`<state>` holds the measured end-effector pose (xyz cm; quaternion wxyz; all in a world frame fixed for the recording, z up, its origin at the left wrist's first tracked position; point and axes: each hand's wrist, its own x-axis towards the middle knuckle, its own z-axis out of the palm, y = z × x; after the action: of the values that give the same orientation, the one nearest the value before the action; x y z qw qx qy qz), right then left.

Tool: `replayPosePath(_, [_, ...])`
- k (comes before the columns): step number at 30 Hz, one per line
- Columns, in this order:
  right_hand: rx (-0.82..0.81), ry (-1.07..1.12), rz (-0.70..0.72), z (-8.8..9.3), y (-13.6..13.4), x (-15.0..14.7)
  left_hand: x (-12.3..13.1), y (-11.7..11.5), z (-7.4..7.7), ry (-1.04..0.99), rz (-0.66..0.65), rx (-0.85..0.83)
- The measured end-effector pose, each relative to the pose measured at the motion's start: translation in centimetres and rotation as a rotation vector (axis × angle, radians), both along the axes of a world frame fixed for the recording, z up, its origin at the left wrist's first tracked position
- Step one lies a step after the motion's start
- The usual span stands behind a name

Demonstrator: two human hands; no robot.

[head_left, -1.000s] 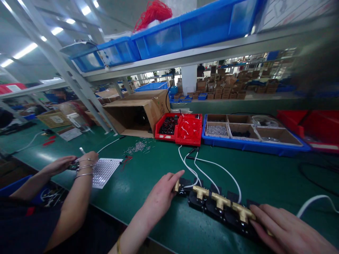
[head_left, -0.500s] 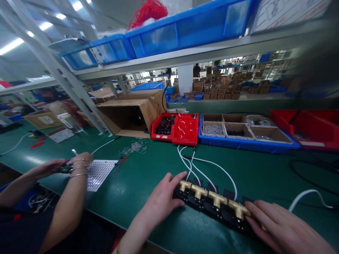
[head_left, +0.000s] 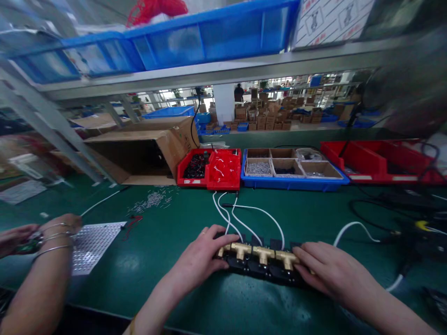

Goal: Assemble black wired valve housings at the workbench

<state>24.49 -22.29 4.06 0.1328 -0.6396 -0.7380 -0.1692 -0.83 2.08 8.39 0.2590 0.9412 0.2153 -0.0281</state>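
A row of brass tee fittings on black housings lies on the green bench in front of me. White cables run from its black blocks toward the back of the bench. My left hand is curled round the left end, thumb in front and fingers over the top. At the other end, my right hand grips the brass and the black body, its fingers covering that end. A further white cable comes out beyond my right hand.
Behind the row stand red bins of small parts and a blue tray with compartments. An open cardboard box lies on its side. To the left, a co-worker's hands work beside a perforated white sheet. Black cables and devices lie right.
The view has swung to the right, so the bench things appear further left. Both hands stay at the ends of the row, and my left fingers now wrap further over its end.
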Motion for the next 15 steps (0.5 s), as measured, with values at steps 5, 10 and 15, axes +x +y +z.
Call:
replayPosePath(5, [-0.081,-0.008,0.043,0.6,1.1,0.9,-0.7,-1.2,0.0,0.085,0.086,0.031])
replayPosePath(10, [-0.125,0.017,0.056,0.8,2.0,1.1,-1.5,-1.3,-1.5,0.082,0.146,0.034])
replayPosePath(15, [-0.180,0.025,0.052,1.9,2.3,0.8,-2.7,0.7,-5.1,-0.056,0.144,0.109])
